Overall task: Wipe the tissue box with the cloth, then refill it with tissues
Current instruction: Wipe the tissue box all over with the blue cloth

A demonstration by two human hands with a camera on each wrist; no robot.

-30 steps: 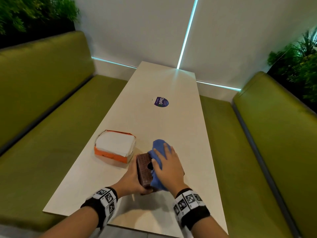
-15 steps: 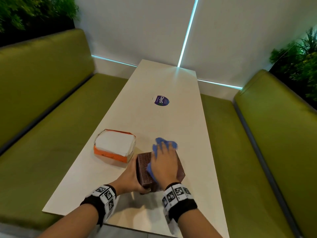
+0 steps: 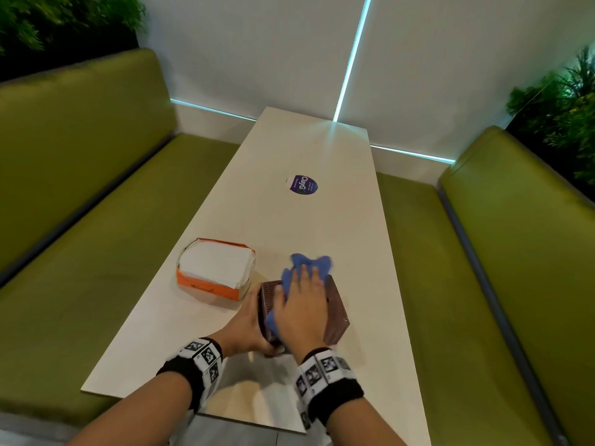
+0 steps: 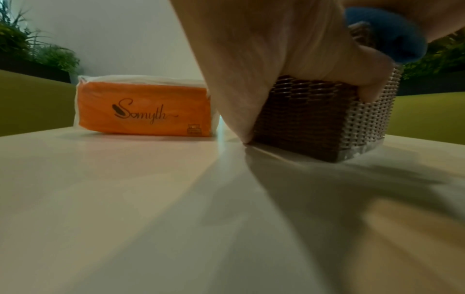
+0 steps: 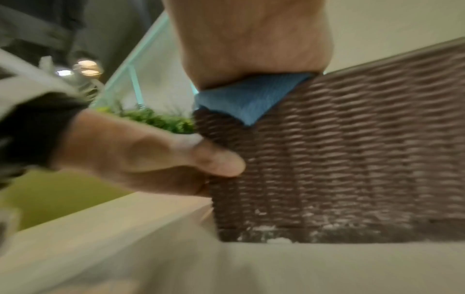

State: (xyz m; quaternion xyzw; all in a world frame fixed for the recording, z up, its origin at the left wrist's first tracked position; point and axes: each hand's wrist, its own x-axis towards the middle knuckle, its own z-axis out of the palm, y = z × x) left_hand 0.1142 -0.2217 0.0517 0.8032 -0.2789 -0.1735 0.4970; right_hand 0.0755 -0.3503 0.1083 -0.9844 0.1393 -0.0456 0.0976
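A brown woven tissue box [image 3: 336,312] stands near the table's front edge. My left hand [image 3: 246,326] grips its near left corner, thumb on the near side [image 5: 216,161] and fingers on the left side [image 4: 276,49]. My right hand [image 3: 301,309] lies flat, fingers straight, and presses a blue cloth [image 3: 310,265] onto the box top. The cloth's far end sticks out past my fingertips, and a corner hangs over the near edge [image 5: 249,99]. An orange pack of white tissues [image 3: 215,272] lies just left of the box [image 4: 322,119], apart from it.
The long white table [image 3: 289,220] carries a round purple sticker [image 3: 302,185] further back. Green bench seats [image 3: 96,268] flank it on both sides, and a white wall closes the far end. Plants stand behind both seat backs.
My right hand has slid the cloth along the box top toward its far end. The left hand has kept its grip on the box, which has stayed in place.
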